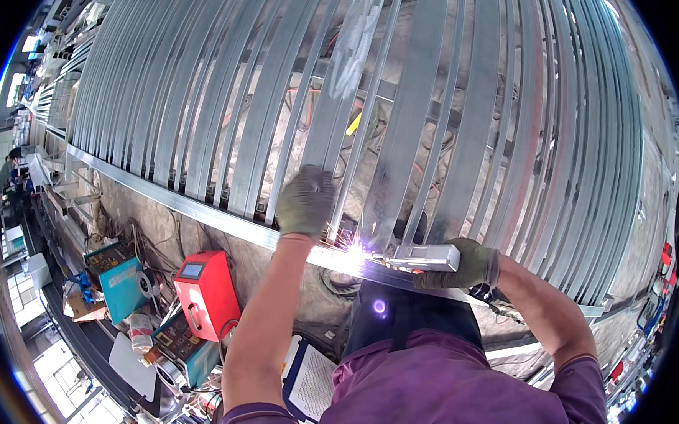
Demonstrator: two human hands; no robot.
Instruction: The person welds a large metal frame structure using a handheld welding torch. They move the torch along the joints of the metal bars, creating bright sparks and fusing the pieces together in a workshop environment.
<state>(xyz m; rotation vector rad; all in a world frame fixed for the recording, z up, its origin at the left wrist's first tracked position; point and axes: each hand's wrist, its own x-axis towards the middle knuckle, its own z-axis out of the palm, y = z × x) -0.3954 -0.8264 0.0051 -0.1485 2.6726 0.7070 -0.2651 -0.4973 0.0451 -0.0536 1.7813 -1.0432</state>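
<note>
My right hand (466, 265), in a grey-green work glove, is closed around a silver welding gun (427, 256) whose nozzle points left. At its tip a bright white-violet arc (356, 251) throws sparks where an upright flat bar meets the long bottom rail (239, 224). Just up and left of the glare, my gloved left hand (307, 201) lies over a grey metal bar (324, 146), its fingers curled down around it. The fingertips are hidden beneath the glove's back. Glare covers the joint itself.
Many parallel metal bars (405, 123) form a wide frame across the work area. A red machine with a small screen (206, 296) stands at lower left, beside teal-sided units (123, 287) and loose cables. A yellow object (353, 124) shows between the bars.
</note>
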